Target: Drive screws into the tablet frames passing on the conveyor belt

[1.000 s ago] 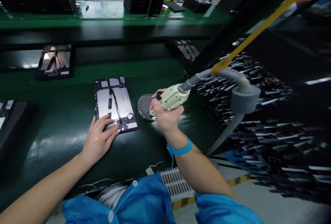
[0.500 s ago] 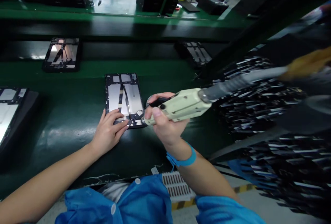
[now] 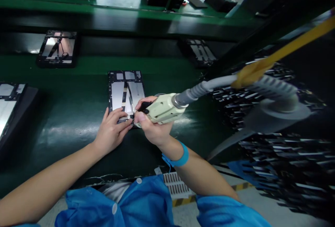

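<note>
An opened tablet (image 3: 135, 90) lies on the green bench, its silver plates and dark ribbon cables exposed. My left hand (image 3: 112, 128) holds the tablet at its lower left part, fingers bent over the edge and thumb close to the index finger. A pale green electric screwdriver (image 3: 165, 108) with a black lever is gripped in my right hand (image 3: 154, 129). Its tip points down left at the tablet's lower edge, near my left fingertips. The tip itself is hidden by my right fingers, as is the tablet's lower right corner.
Another opened tablet (image 3: 58, 49) lies at the back left, one (image 3: 200, 52) at the back right and one (image 3: 9, 104) at the left edge. The screwdriver's grey cable (image 3: 222, 81) hangs from a yellow strap (image 3: 300, 45). Dark stacked parts (image 3: 293, 157) stand at the right.
My right hand has moved the electric screwdriver left, from the tablet's right corner to the middle of its lower edge. The cable has followed. My left hand has stayed on the tablet.
</note>
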{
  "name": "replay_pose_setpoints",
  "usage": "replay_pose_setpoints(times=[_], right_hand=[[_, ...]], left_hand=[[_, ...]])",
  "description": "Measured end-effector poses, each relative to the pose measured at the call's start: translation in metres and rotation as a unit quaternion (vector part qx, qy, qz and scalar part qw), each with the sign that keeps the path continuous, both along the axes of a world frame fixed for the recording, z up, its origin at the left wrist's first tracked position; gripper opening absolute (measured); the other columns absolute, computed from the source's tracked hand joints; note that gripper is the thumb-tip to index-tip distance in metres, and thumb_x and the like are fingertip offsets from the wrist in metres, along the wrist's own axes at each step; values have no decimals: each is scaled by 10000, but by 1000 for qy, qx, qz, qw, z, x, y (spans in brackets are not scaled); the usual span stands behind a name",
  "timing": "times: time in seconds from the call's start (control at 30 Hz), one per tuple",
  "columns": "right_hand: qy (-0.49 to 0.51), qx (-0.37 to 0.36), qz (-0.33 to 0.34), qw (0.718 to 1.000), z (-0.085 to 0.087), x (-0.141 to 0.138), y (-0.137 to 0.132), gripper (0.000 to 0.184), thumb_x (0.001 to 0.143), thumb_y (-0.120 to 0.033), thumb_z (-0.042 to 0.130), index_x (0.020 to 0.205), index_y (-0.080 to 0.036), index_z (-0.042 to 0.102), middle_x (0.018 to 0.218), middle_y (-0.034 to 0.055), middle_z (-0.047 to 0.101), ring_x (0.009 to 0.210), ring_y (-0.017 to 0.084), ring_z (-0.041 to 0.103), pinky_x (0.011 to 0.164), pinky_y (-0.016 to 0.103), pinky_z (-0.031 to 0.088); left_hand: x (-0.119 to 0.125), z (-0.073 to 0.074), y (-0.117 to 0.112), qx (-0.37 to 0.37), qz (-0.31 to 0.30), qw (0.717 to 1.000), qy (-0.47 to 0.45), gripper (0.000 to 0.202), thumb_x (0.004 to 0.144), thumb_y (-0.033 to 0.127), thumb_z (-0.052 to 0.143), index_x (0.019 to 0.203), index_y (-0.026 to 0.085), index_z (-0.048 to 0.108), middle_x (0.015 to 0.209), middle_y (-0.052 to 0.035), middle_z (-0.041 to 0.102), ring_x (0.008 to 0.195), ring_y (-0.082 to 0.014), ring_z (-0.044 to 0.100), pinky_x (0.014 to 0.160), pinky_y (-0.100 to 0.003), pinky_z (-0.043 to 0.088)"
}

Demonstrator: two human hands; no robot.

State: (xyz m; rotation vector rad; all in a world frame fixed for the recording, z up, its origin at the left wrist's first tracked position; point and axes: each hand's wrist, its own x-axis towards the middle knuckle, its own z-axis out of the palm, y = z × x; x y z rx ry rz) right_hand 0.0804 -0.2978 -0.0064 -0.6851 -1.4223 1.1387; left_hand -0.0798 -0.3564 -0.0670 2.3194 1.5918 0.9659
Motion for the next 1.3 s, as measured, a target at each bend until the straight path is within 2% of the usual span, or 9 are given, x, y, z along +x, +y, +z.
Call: replay_pose_setpoints(times=[0.17,0.27,0.43,0.57,0.63,0.7,0.9,1.03,1.3], right_hand=[[-68,46,-25,996,-3,-1,-1,190,794,-186,682,973,-222,626,854,7,660,691,143,650,666,313,588],[-53,86,-41,994,-6,-5,-2,185,766,-165,692,923,-223,612,809,-5,652,691,146,649,677,313,585],[-18,89,-33,995,-3,0,2,223,798,-220,693,1006,-230,612,898,18,691,778,168,697,738,341,615],[15,67,-134,989,2,26,24,233,852,-258,675,1078,-259,621,959,13,701,775,164,707,722,352,624],[17,63,-187,980,-1,38,37,230,851,-250,681,1076,-257,638,951,16,705,766,168,707,716,358,621],[-3,54,-207,977,-7,45,47,211,839,-246,688,1047,-239,658,921,23,709,781,180,712,737,370,619],[-28,49,-194,979,-20,42,56,211,806,-240,705,1014,-223,675,902,28,721,811,195,719,764,374,614],[-43,46,-191,980,-22,41,56,177,803,-246,707,975,-214,679,886,34,722,834,199,718,763,359,607],[-47,46,-195,979,-27,41,58,146,806,-258,707,937,-200,678,889,27,709,820,175,702,721,313,589]], left_hand=[[-3,-3,-1,0,-7,1000,8,213,991,226,580,1095,243,765,1242,-115,671,1312,-321,560,1146,-669,347],[-6,-6,-2,7,-12,1000,14,226,989,219,572,1107,251,761,1259,-123,657,1306,-336,558,1130,-690,357],[-10,-8,-1,13,-19,1000,20,212,978,227,598,1117,253,755,1257,-117,655,1309,-341,554,1133,-688,355],[-9,-7,-1,9,-10,1000,14,198,964,243,636,1123,254,755,1196,-93,677,1278,-324,585,1150,-665,348],[-8,-7,-1,9,-7,1000,10,196,962,243,640,1120,253,756,1188,-90,680,1277,-323,589,1155,-658,347],[-8,-6,-1,12,-6,1000,9,193,961,246,642,1117,252,756,1190,-90,679,1280,-322,589,1162,-655,342],[-9,-7,-1,15,-8,1000,20,187,965,247,639,1115,248,752,1191,-90,677,1288,-318,583,1166,-662,336],[-8,-8,-1,24,-7,1000,17,187,959,243,650,1117,247,750,1185,-89,679,1275,-316,593,1148,-660,361],[-8,-8,-1,13,-5,1000,15,188,967,250,636,1119,254,746,1191,-94,683,1285,-314,588,1164,-670,331]])
